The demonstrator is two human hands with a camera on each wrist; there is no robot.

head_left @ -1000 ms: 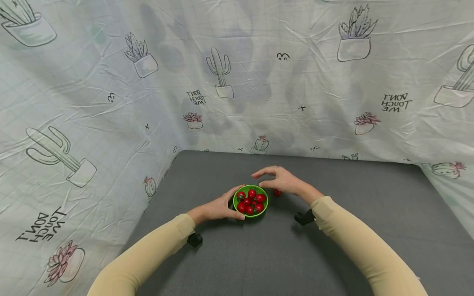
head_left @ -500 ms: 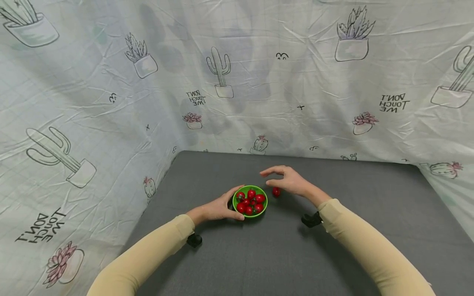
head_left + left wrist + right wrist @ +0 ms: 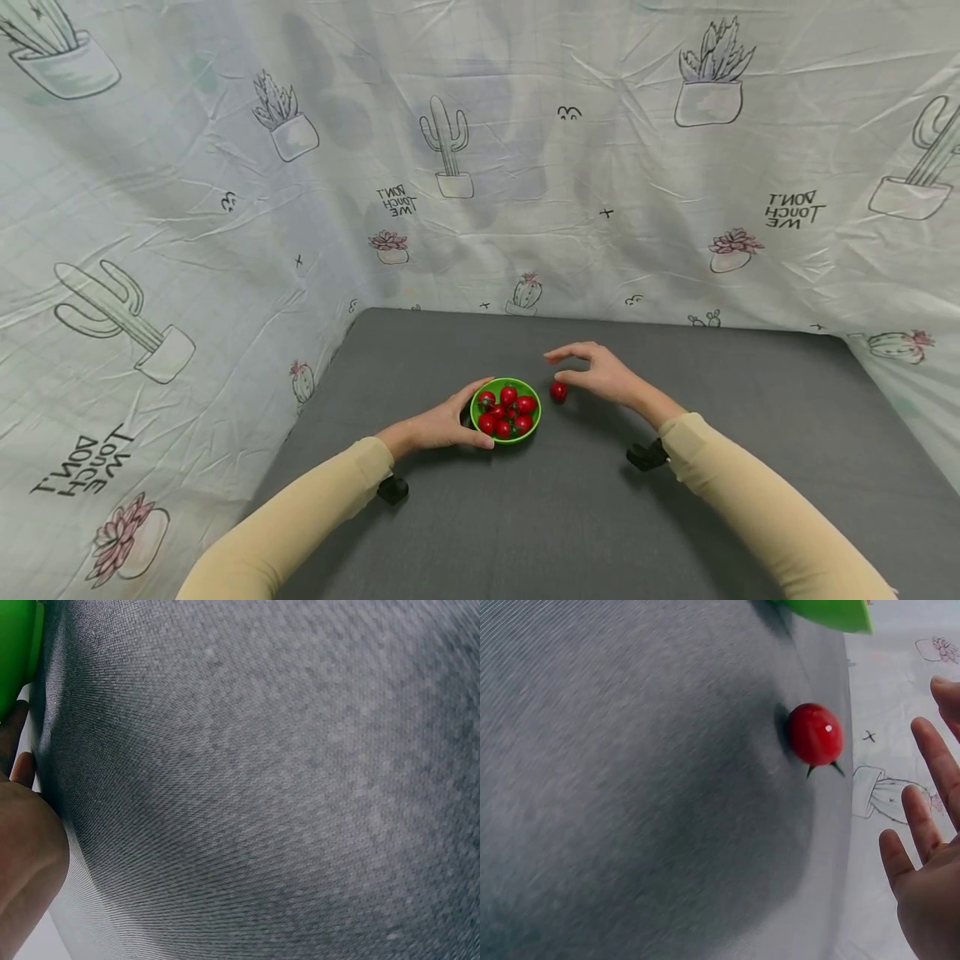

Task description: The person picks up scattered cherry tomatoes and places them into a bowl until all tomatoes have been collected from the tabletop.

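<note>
A small green bowl point(image 3: 538, 419) full of red cherry tomatoes point(image 3: 503, 428) stands on the dark grey table. Thumb and fingers of my left hand point(image 3: 444, 423) curve round its left side and hold it; in the left wrist view only the bowl's outer wall point(image 3: 15, 652) shows beside that hand. One loose cherry tomato point(image 3: 558, 392) lies just right of the bowl. Above and slightly right of it, my right hand point(image 3: 602, 373) hovers with nothing in it, thumb and fingers spread apart. In the right wrist view the tomato point(image 3: 815, 733), with green sepals, sits apart from the fingers.
Pale cloth printed with cacti point(image 3: 446, 142) hangs behind and to the left of the table point(image 3: 525, 517). A black wrist device point(image 3: 647, 455) sits under the right cuff, and another black device point(image 3: 392, 490) under the left cuff.
My right hand has drawn away from the bowl toward the right, uncovering the loose cherry tomato. The left hand and the bowl have stayed in place.
</note>
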